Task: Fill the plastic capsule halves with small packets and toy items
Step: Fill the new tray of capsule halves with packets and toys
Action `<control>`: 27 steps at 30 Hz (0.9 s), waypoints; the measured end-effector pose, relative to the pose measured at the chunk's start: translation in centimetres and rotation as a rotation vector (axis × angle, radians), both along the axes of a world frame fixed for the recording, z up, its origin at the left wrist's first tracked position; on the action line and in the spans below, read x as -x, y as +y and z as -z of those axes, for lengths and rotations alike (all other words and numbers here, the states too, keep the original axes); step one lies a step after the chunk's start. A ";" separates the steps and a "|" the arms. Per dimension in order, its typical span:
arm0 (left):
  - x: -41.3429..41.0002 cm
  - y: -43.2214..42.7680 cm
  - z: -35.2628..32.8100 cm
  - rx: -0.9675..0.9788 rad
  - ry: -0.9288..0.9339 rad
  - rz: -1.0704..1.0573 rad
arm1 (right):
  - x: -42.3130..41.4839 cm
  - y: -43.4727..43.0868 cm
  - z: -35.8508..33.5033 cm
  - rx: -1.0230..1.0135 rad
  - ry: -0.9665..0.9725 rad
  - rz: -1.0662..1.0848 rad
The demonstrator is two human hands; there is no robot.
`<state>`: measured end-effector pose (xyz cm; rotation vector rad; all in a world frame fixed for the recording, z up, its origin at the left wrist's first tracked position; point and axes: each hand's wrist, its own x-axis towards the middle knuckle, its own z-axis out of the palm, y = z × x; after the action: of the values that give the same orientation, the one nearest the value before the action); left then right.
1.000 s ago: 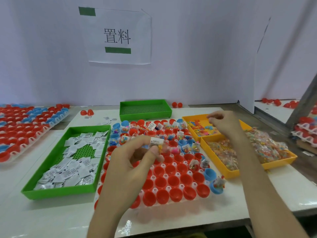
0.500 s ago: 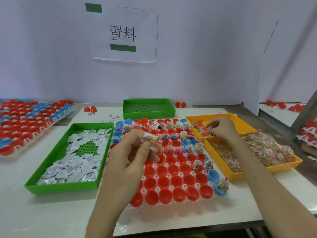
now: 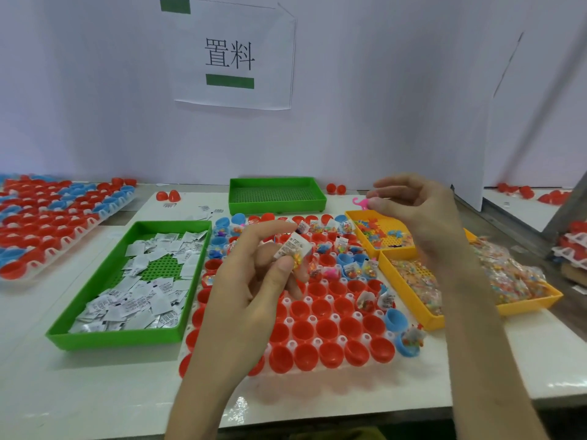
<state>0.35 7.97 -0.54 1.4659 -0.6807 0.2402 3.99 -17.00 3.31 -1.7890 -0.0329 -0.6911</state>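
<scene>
Your left hand pinches a small white printed packet, long axis running toward 2 o'clock, above the white tray of red plastic capsule halves. Your right hand grips a pink toy dinosaur, partly hidden, snout toward 9 o'clock.

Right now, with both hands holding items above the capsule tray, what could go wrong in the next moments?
1. The left hand pinches several small packets loosely at its fingertips; one may slip and land in a capsule that is already filled.
2. The right hand holds the pink toy only by its edge, above the yellow bin; it may drop back there before reaching the red capsule halves.
</scene>
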 end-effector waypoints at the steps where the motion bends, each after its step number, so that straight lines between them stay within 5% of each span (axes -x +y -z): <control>1: 0.2 -0.1 0.0 0.014 0.000 0.019 | 1.1 1.3 -0.3 -0.028 -0.018 -0.048; 10: 0.7 -0.2 -0.2 -0.024 -0.072 0.064 | 5.6 8.4 0.5 -0.080 -0.031 -0.316; 27: 0.6 0.4 0.0 -0.131 -0.052 -0.051 | 6.3 8.8 0.7 -0.026 -0.046 -0.355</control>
<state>-0.26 8.35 -0.51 1.6084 -0.7129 0.2782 -2.32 -8.24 2.65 -1.6851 -0.3619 -0.4733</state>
